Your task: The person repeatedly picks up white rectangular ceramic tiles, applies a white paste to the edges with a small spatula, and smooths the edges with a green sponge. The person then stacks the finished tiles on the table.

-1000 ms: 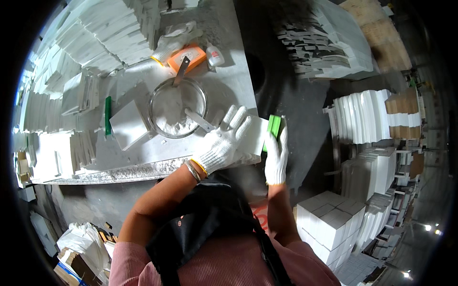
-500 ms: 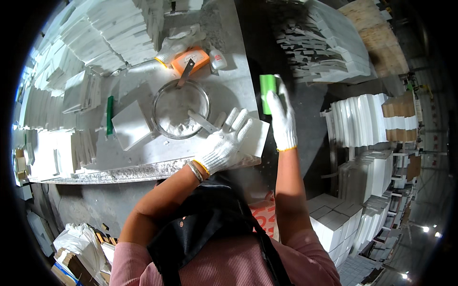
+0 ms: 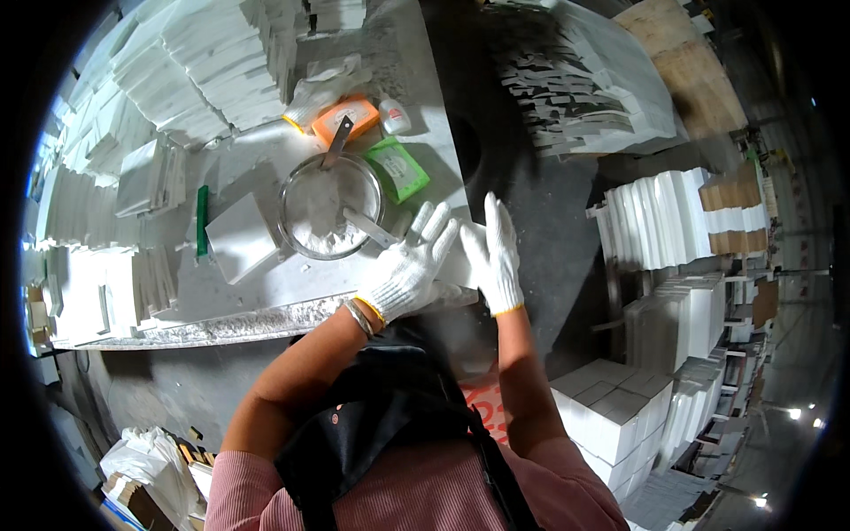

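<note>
My left hand [image 3: 403, 270], in a white knitted glove, lies flat with fingers spread on a white tile [image 3: 456, 267] at the table's near right corner. My right hand [image 3: 494, 264], gloved alike, is at the tile's right edge. Its fingers are straight and its thumb reaches over the tile. A green rectangular block [image 3: 396, 170] with pale print lies just beyond my hands. Left of them stands a round metal-rimmed bowl [image 3: 285, 212] of white material. A dark-bladed scraper [image 3: 338, 142] rests across its far rim, and a pale flat blade [image 3: 370, 228] lies over its near right side.
Behind the bowl lie an orange block [image 3: 343, 119], a white bottle [image 3: 394, 116] and spare gloves [image 3: 323, 88]. A white slab [image 3: 241, 237] and a green strip [image 3: 202, 219] are to its left. Stacked white slabs [image 3: 212, 53] fill the far left; more stacks [image 3: 660, 221] stand at right.
My right hand has let go of the green block, which now lies on the table beside the bowl. That hand has come left and nearer, to the tile's edge. My left hand stays on the tile.
</note>
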Action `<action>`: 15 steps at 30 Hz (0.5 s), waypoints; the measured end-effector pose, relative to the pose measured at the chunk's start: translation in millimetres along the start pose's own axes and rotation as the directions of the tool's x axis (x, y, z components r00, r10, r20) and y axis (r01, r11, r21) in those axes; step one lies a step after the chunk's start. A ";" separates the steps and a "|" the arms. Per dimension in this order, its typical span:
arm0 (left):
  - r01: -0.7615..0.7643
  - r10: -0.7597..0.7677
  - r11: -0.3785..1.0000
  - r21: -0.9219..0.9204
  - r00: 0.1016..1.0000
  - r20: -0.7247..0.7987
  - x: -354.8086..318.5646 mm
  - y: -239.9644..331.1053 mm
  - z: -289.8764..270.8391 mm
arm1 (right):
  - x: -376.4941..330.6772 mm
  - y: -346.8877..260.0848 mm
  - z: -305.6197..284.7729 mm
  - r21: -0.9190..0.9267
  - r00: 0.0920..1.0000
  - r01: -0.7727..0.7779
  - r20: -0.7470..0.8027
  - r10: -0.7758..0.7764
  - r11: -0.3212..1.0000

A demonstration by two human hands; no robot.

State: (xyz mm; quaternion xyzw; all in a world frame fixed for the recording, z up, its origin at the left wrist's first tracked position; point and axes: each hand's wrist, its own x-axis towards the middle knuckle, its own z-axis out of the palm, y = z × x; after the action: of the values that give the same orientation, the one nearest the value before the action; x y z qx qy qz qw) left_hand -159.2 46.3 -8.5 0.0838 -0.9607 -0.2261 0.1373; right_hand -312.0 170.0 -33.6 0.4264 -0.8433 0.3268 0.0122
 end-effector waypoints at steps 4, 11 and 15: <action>-0.005 0.005 1.000 -0.007 1.000 -0.020 0.9 1.2 -2.9 | 44.4 32.8 3.3 -0.137 0.993 -0.116 -0.047 0.111 0.984; 0.013 -0.016 0.995 0.102 0.999 0.032 -1.1 -1.4 3.3 | 35.4 -0.8 8.9 -0.120 0.993 -0.048 -0.109 0.035 0.992; -0.008 0.009 0.991 0.133 1.000 -0.009 -1.1 -4.0 10.6 | 12.8 24.1 -4.4 -0.137 0.971 -0.198 -0.165 0.175 0.971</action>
State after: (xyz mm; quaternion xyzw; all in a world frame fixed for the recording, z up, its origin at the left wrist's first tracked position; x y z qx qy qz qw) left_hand -160.9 47.4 -19.6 0.0898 -0.9733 -0.1607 0.1368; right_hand -338.8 173.5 -39.4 0.3169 -0.8989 0.2924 0.0781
